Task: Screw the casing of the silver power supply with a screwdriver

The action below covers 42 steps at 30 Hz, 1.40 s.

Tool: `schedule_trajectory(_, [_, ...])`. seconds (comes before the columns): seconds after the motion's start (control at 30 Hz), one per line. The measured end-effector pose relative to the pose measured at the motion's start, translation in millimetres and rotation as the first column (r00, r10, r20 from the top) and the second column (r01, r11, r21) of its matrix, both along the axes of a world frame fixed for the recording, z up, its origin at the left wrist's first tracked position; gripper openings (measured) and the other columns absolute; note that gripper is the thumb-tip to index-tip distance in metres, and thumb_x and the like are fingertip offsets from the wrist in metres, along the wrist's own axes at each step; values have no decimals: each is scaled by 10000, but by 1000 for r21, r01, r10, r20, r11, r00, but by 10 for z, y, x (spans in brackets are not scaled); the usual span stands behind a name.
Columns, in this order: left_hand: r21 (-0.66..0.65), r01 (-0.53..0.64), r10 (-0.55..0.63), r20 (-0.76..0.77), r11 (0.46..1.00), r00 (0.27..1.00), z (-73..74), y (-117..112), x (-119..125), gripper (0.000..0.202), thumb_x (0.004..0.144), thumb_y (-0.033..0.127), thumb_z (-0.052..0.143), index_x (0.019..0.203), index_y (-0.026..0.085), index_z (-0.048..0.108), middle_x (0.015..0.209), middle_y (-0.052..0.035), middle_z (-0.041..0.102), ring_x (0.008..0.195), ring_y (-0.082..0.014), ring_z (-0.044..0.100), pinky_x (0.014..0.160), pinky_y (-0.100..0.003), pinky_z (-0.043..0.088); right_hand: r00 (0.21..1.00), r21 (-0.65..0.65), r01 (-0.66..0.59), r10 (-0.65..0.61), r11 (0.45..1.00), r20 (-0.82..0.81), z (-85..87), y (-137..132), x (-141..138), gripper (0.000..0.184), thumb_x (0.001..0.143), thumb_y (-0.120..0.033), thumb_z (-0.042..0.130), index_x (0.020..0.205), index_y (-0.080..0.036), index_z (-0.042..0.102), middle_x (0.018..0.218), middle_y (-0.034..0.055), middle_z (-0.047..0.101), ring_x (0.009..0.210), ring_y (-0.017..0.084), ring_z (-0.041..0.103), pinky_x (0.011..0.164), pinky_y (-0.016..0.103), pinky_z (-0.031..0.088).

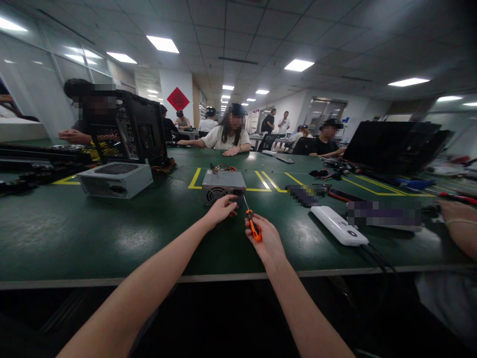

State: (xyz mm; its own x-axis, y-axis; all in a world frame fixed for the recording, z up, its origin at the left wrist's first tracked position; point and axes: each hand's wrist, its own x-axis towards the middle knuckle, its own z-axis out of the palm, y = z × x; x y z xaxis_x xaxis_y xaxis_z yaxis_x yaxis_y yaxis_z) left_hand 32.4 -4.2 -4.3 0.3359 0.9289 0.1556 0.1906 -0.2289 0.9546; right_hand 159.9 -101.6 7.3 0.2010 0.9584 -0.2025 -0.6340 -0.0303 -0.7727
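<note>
A grey computer power supply (223, 182) sits on the green table, its fan grille and power socket facing me. Coloured cables (226, 168) bunch up behind it. My left hand (222, 209) is at its front face, fingers stretched out to the right and somewhat apart; whether they touch the casing I cannot tell. An orange and black screwdriver (254, 226) is gripped in my right hand (266, 236). Its thin shaft points up and away, with the tip near the lower right corner of the power supply.
To the left stand a second power supply (115, 180) and an open black computer case (137, 127). A white power strip (337, 226) lies at right, with black monitors (395, 146) beyond. Across the table sits a person (227, 134); another person's arm (460, 226) enters from the right.
</note>
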Motion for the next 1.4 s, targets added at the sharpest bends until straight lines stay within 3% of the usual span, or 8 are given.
schedule_trajectory(0.53, [188, -5, 31, -137, 982, 990, -22, -11, -20, 326, 800, 221, 479, 1115, 152, 525, 869, -57, 625, 652, -120, 596, 658, -274, 492, 975, -109, -173, 155, 979, -157, 120, 42, -23, 165, 824, -116, 387, 762, -107, 540, 666, 41, 583, 493, 52, 521, 381, 122, 401])
schedule_trajectory(0.6, [395, -53, 158, -237, 917, 959, -8, -32, -29, 272, 800, 208, 467, 1048, 168, 572, 884, -53, 610, 738, -141, 594, 738, -294, 483, 966, -103, -214, 195, 971, -170, 163, 26, -21, 181, 820, -110, 365, 754, -107, 533, 673, 49, 576, 465, 43, 490, 326, 101, 325])
schedule_trajectory(0.77, [810, -93, 522, -281, 579, 805, 124, -106, -68, 291, 830, 168, 395, 1067, 187, 563, 1108, -86, 527, 1070, -209, 473, 958, -374, 362, 986, -44, -136, 130, 990, -109, 163, 8, -40, 94, 732, -81, 430, 693, -142, 490, 623, 11, 523, 476, 55, 479, 331, 118, 314])
schedule_trajectory(0.9, [868, -88, 650, -295, 489, 700, 153, -67, -111, 362, 835, 177, 391, 1189, 165, 470, 1297, -109, 419, 1212, -229, 361, 1048, -411, 229, 980, 109, 42, -62, 993, 187, 66, 1, 0, 168, 647, -64, 537, 787, -155, 514, 741, -8, 549, 609, 71, 545, 485, 153, 435])
schedule_trajectory(0.97, [862, -64, 651, -330, 503, 683, 133, -39, -124, 379, 844, 189, 379, 1216, 161, 441, 1289, -108, 440, 1218, -221, 362, 1064, -410, 193, 844, 263, 89, -213, 961, 493, 42, -8, 65, 242, 661, -133, 582, 897, -157, 531, 882, 22, 572, 707, 100, 573, 595, 212, 484])
schedule_trajectory(1.07, [857, -45, 654, -357, 513, 666, 112, -32, -122, 375, 847, 216, 380, 1212, 157, 445, 1256, -112, 472, 1205, -227, 375, 1061, -412, 195, 458, 486, 65, -459, 872, 761, 78, -36, 156, 339, 741, -247, 562, 1069, -178, 509, 1019, 69, 581, 883, 169, 575, 755, 319, 476])
schedule_trajectory(1.2, [856, -45, 671, -370, 515, 643, 123, -66, -103, 391, 830, 224, 408, 1212, 150, 446, 1251, -123, 468, 1203, -245, 371, 1052, -417, 207, 24, 606, -82, -606, 792, 795, 168, -61, 136, 235, 848, -304, 440, 1044, -206, 526, 1012, 85, 593, 906, 204, 568, 743, 327, 448])
schedule_trajectory(1.4, [853, -27, 655, -380, 521, 653, 127, -81, -129, 406, 822, 218, 415, 1221, 145, 432, 1266, -132, 451, 1212, -245, 360, 1049, -423, 204, -307, 613, -296, -680, 733, 665, 191, 71, 64, 202, 877, -308, 368, 969, -193, 506, 975, 107, 528, 762, 182, 553, 541, 265, 433])
